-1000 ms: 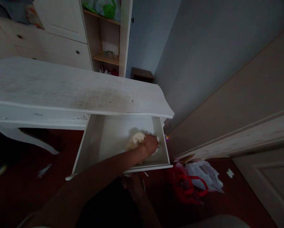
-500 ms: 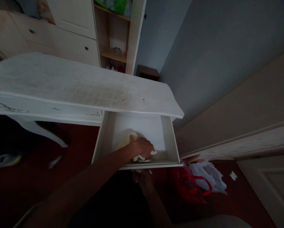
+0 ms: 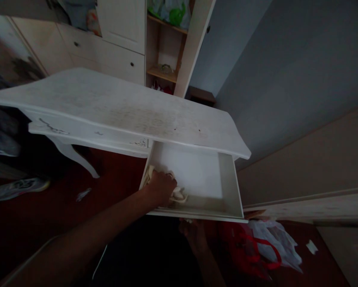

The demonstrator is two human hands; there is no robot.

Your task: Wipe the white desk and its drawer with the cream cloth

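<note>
My left hand (image 3: pixel 161 187) is closed on a cream cloth (image 3: pixel 179 194), whose folds stick out on both sides of the fingers. The cloth lies against the bottom of the pulled-out white drawer (image 3: pixel 226 179), in its front left corner. Below the drawer's front edge is my right hand (image 3: pixel 193 235), its fingers curled at a small pale thing too dark to make out.
The drawer belongs to a white table (image 3: pixel 121 107) with dark stains on top. Shelves (image 3: pixel 162 73) and cabinets stand behind it. On the red floor are a red bag (image 3: pixel 241 247), a white plastic bag (image 3: pixel 274 239) and a shoe (image 3: pixel 20 187). A grey wall (image 3: pixel 301 79) rises at the right.
My left hand has moved with the cloth from the front middle of the drawer to its left side. The whole view has shifted, with the table now further right. My right hand stays under the drawer front.
</note>
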